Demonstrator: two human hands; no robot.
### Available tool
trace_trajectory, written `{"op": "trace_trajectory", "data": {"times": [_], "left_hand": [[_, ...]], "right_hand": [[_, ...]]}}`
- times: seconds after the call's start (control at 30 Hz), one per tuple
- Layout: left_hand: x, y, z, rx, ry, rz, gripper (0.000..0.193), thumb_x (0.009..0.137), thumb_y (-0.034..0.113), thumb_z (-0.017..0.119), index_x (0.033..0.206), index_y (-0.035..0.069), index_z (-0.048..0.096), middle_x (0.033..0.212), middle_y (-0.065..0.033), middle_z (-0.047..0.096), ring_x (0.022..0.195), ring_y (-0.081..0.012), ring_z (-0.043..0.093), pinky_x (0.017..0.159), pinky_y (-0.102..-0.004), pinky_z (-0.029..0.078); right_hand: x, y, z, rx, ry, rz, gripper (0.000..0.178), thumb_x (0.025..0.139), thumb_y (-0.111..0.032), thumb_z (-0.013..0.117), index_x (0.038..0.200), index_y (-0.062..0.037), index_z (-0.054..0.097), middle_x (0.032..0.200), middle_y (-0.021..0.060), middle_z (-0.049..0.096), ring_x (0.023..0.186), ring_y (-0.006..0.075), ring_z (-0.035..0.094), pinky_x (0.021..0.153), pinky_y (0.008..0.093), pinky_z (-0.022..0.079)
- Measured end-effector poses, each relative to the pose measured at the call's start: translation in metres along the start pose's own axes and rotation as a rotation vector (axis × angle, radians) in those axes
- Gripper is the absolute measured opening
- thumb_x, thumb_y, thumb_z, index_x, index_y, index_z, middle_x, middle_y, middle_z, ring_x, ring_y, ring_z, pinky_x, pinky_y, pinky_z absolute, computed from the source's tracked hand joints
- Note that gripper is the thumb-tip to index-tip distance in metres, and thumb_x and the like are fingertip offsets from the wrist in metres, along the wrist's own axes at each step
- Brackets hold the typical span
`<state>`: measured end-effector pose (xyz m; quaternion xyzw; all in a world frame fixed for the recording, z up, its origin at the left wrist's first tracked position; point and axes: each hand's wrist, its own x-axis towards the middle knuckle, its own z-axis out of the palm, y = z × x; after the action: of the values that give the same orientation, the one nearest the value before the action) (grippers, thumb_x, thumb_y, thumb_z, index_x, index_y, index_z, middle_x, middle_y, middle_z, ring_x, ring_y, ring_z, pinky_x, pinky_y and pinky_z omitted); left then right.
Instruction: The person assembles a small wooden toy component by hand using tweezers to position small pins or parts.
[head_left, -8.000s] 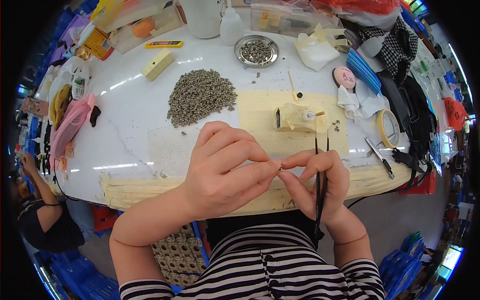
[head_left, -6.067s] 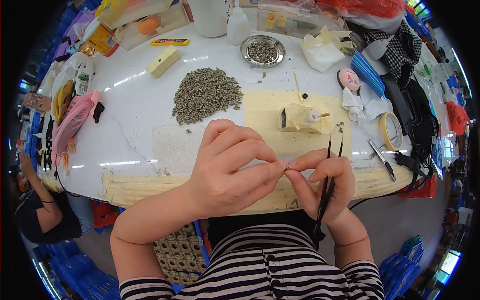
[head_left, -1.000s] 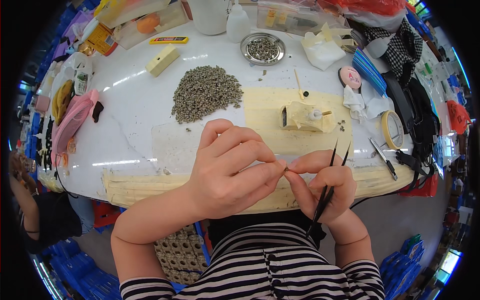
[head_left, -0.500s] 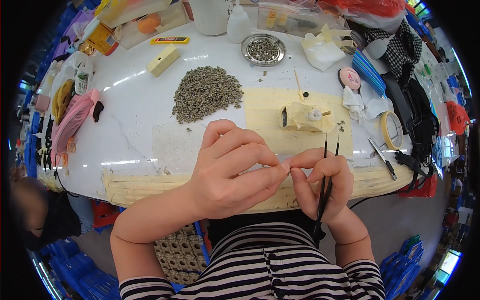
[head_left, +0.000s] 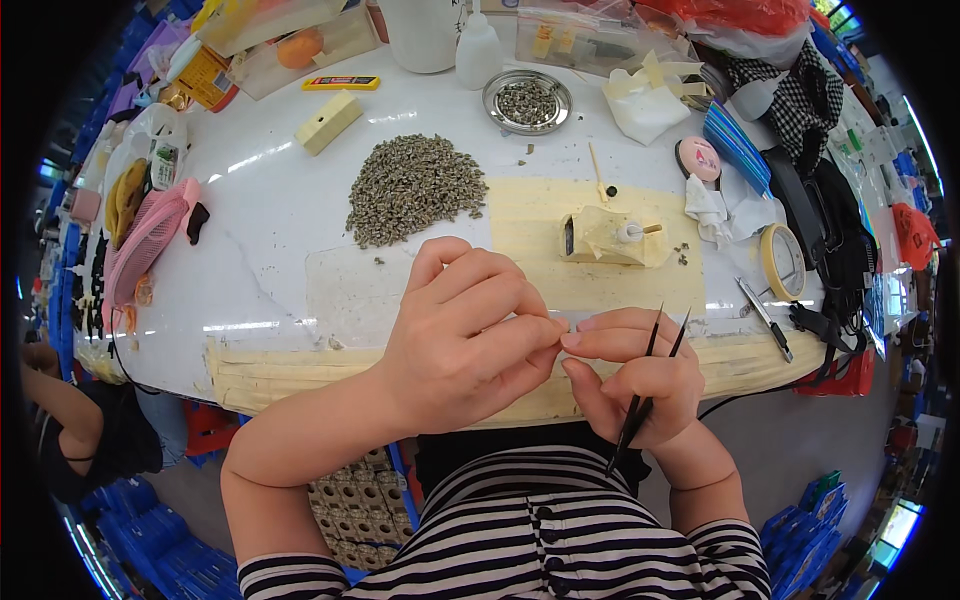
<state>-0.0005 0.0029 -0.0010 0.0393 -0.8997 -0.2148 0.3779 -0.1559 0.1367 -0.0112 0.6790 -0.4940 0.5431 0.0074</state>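
Observation:
My left hand [head_left: 470,345] is closed in a pinch at the table's front edge; whatever sits between its fingertips is too small to make out. Fingertips of my right hand [head_left: 650,380] touch or nearly touch that pinch. Black tweezers [head_left: 640,405] lie across my right palm, held by the curled fingers, with their two tips apart and pointing away from me. Beyond my hands is a heap of small grey metal parts [head_left: 415,190]. Right of the heap, a tape-covered block [head_left: 605,238] with a small white nozzle stands on a pale yellow sheet [head_left: 520,210].
A round metal dish [head_left: 527,101] holds more small parts. A cream block [head_left: 329,123] and a yellow box [head_left: 340,83] lie far left. To the right are a tape roll [head_left: 783,260], a utility knife [head_left: 764,318] and a pink round case [head_left: 698,158]. Another person's arm [head_left: 70,400] shows at left.
My right hand's fingers have straightened toward the left pinch, and its thumb has dropped away. The tweezers have tilted, their tips lower and further right. The other person's arm has moved.

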Motion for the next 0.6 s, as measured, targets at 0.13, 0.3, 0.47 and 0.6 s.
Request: {"op": "trace_trajectory", "data": {"times": [0.13, 0.3, 0.47, 0.6], "left_hand": [[0.0012, -0.0004, -0.0010, -0.026, 0.031, -0.017, 0.027, 0.061, 0.003, 0.082, 0.085, 0.013, 0.074, 0.080, 0.0022, 0.064, 0.078, -0.0180, 0.061, 0.073, -0.0348, 0.037], [0.0002, -0.0019, -0.0019, -0.038, 0.053, 0.016, 0.030, 0.060, 0.004, 0.083, 0.088, 0.013, 0.076, 0.083, 0.0030, 0.066, 0.079, -0.0176, 0.061, 0.073, -0.0347, 0.037], [0.0011, 0.0001, -0.0026, -0.034, 0.040, 0.048, 0.032, 0.060, 0.005, 0.083, 0.090, 0.013, 0.077, 0.086, 0.0037, 0.067, 0.079, -0.0171, 0.062, 0.073, -0.0349, 0.037], [-0.0007, -0.0002, -0.0009, -0.008, 0.025, 0.046, 0.031, 0.059, 0.005, 0.083, 0.089, 0.013, 0.076, 0.085, 0.0036, 0.066, 0.080, -0.0172, 0.061, 0.074, -0.0350, 0.036]], "right_hand": [[-0.0009, 0.0000, 0.0001, -0.041, 0.015, 0.030, 0.038, 0.075, 0.007, 0.081, 0.091, -0.0082, 0.050, 0.096, 0.0139, 0.074, 0.079, 0.0255, 0.071, 0.063, 0.0324, 0.056], [-0.0016, -0.0018, 0.0005, 0.009, 0.020, 0.142, 0.036, 0.076, 0.007, 0.080, 0.091, -0.0071, 0.051, 0.092, 0.0140, 0.073, 0.077, 0.0248, 0.070, 0.063, 0.0314, 0.054], [-0.0059, -0.0024, -0.0004, 0.175, -0.008, 0.325, 0.033, 0.077, 0.008, 0.080, 0.087, -0.0069, 0.051, 0.088, 0.0139, 0.072, 0.075, 0.0235, 0.069, 0.063, 0.0290, 0.051], [-0.0055, -0.0005, -0.0010, 0.161, 0.042, 0.268, 0.033, 0.078, 0.007, 0.080, 0.086, -0.0077, 0.052, 0.088, 0.0137, 0.072, 0.074, 0.0231, 0.069, 0.061, 0.0296, 0.051]]}}
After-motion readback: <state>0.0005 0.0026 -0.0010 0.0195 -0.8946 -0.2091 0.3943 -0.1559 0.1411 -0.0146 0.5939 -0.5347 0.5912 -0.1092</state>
